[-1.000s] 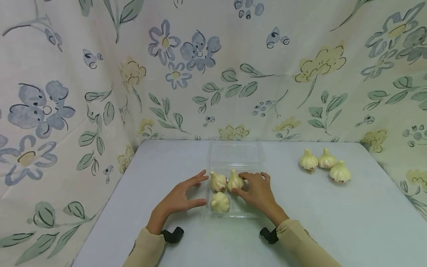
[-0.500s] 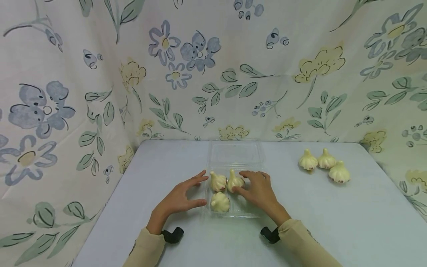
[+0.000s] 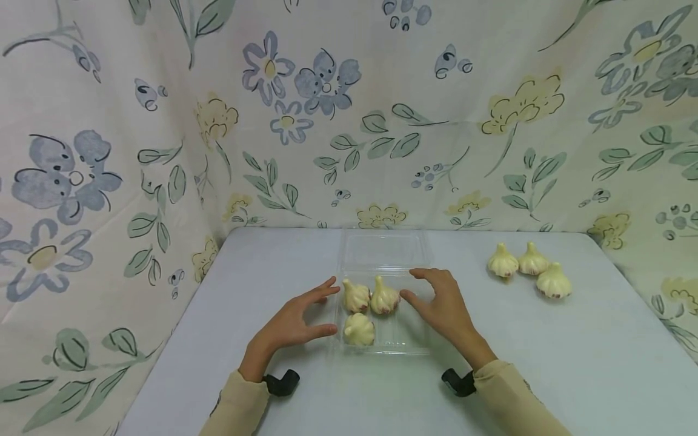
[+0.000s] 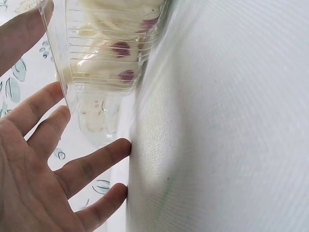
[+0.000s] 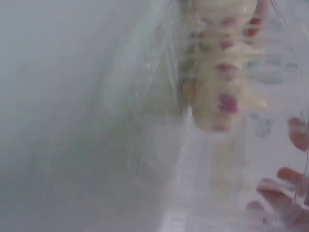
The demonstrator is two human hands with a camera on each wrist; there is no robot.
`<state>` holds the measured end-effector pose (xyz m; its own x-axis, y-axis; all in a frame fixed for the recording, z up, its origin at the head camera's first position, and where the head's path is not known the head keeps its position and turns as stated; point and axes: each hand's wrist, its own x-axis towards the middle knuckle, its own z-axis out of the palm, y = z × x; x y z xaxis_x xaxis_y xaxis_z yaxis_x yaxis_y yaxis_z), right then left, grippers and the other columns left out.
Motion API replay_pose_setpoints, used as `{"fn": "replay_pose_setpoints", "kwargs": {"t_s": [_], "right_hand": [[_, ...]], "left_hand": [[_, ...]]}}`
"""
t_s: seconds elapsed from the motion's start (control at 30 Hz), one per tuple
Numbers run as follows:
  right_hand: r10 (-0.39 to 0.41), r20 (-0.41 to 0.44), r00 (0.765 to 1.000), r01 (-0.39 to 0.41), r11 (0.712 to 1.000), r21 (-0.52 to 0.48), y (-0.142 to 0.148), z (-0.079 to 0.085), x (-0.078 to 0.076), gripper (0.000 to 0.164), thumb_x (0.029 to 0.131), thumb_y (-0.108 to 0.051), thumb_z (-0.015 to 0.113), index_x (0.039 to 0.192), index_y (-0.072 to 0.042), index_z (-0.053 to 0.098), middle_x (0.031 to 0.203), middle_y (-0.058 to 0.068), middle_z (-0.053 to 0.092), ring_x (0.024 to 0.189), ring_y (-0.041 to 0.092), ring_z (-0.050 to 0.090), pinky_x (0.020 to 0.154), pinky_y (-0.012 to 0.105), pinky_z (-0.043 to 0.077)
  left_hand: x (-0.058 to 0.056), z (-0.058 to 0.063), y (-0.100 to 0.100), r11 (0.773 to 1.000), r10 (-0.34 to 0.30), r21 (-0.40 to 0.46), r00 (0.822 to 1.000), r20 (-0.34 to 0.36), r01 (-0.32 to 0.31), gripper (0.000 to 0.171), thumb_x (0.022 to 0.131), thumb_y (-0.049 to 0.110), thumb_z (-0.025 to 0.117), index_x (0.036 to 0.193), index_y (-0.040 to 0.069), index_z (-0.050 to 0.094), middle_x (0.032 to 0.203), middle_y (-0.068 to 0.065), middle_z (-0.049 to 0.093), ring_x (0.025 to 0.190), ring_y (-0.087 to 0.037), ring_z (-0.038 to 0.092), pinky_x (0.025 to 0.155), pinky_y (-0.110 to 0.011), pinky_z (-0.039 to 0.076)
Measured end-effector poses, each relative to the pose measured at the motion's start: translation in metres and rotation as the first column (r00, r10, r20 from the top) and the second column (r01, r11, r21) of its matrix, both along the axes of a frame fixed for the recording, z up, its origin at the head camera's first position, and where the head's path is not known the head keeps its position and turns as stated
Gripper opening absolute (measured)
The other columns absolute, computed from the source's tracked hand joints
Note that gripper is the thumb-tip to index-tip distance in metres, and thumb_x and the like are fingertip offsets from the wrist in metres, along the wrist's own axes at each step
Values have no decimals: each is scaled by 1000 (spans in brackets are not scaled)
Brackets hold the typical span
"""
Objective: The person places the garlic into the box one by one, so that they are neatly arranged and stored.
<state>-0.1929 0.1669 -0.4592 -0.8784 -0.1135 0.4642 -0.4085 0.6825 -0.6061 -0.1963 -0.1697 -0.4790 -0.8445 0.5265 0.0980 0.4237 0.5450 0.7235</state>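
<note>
A clear plastic clamshell box (image 3: 403,336) lies with its lid (image 3: 384,248) folded back. Three garlic bulbs sit in its tray: one at the back left (image 3: 355,295), another beside it (image 3: 385,297), and a third lying tilted in front (image 3: 358,330). My left hand (image 3: 291,318) spreads its thumb and fingers along the box's left side; in the left wrist view, fingertips (image 4: 60,92) touch the clear rim. Over the right part of the box, my right hand (image 3: 444,303) holds nothing, its fingers apart from the back-right bulb. The right wrist view is blurred.
Three more garlic bulbs (image 3: 531,261) stand grouped at the back right of the white table (image 3: 491,351). A floral curtain (image 3: 338,121) hangs behind the table and along its sides.
My right hand has let go of the back-right garlic bulb and moved right, its fingers now wider apart. The bulb stays in the tray. My left hand has hardly moved.
</note>
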Motion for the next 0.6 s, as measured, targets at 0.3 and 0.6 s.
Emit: {"fn": "replay_pose_setpoints", "kwargs": {"t_s": [0.3, 0.6], "right_hand": [[-92, 0, 996, 92, 996, -15, 38, 0, -1, 43, 86, -20, 82, 123, -1, 70, 119, 22, 72, 110, 39, 60, 98, 60, 41], [-155, 3, 988, 155, 988, -24, 77, 3, 5, 43, 88, -20, 81, 124, 1, 69, 120, 24, 70, 111, 42, 61, 93, 59, 45]], "left_hand": [[0, 1, 0, 1000, 0, 3, 1000, 7, 0, 77, 87, 39, 81, 154, 24, 47, 167, 13, 29, 137, -30, 56, 115, -64, 36], [-1, 0, 0, 1000, 5, 0, 1000, 18, -5, 77, 87, 40, 81, 154, 25, 47, 167, 16, 28, 137, -30, 55, 115, -64, 35]]}}
